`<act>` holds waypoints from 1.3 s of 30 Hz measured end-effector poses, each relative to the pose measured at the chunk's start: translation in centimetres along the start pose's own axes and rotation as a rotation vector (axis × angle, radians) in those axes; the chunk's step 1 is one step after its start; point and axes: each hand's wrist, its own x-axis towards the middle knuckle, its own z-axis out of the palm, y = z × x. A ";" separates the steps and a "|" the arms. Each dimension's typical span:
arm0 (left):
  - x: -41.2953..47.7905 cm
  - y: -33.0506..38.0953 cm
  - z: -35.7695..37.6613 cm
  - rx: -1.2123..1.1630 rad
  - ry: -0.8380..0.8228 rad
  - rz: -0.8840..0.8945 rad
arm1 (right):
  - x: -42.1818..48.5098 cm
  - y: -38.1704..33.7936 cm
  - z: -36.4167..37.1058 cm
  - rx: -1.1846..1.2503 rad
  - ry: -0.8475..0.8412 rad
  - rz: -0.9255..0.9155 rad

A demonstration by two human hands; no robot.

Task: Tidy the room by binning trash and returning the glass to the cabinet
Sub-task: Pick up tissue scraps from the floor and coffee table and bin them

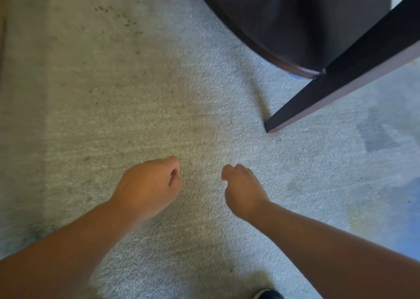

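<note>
Neither trash, glass nor cabinet shows in the head view. My left hand [150, 185] hangs over the light carpet [113, 94] at lower centre, its fingers loosely curled and nothing visible in them. A short way to its right, my right hand [242, 189] is also loosely curled and holds nothing. Both forearms reach in from the bottom corners. The two hands are apart and touch nothing.
A dark round chair seat [295, 21] fills the upper right, and its dark wooden leg [341, 80] slants down to the carpet. A small blue scrap [295, 77] peeks out under the seat's edge. A dark shoe tip [269, 294] shows at the bottom.
</note>
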 end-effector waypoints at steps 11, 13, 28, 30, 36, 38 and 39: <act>-9.8 11.7 -20.8 0.050 0.028 0.024 | -17.5 -10.3 -20.8 0.254 0.060 -0.051; -12.4 15.1 -25.8 0.046 0.024 0.019 | -21.5 -11.4 -25.6 0.284 0.097 -0.037; -24.6 36.8 -52.6 -0.053 0.310 0.102 | -43.9 -14.6 -56.2 0.318 0.353 -0.101; -25.3 38.7 -54.2 -0.036 0.364 0.117 | -45.3 -14.2 -58.3 0.322 0.368 -0.109; -26.8 42.3 -56.9 -0.029 0.448 0.148 | -48.1 -13.3 -62.5 0.297 0.403 -0.189; -27.0 42.9 -57.3 -0.016 0.475 0.172 | -48.5 -13.1 -63.4 0.294 0.408 -0.205; -27.1 43.1 -57.5 -0.013 0.488 0.176 | -48.7 -13.0 -63.9 0.297 0.404 -0.210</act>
